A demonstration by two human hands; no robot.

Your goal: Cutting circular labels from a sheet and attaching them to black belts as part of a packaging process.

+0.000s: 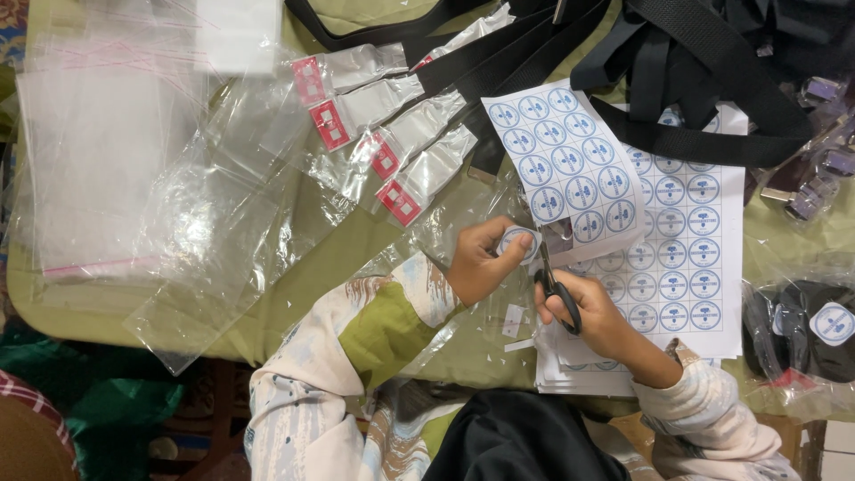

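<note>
We see a glossy paper sheet of round blue stickers (570,169) curling over a flat stack of the same sheets (686,267) on the olive-covered bench (338,240). Crinkled clear plastic bags (223,205) and black woven straps (677,71) lie around it. Our left hand (481,263) bends in from the sleeve, its grip pinching one cut round sticker (518,240). Our right hand (592,312) has its fingers curled through black-handled scissors (552,281), blades pointing up at that sticker.
</note>
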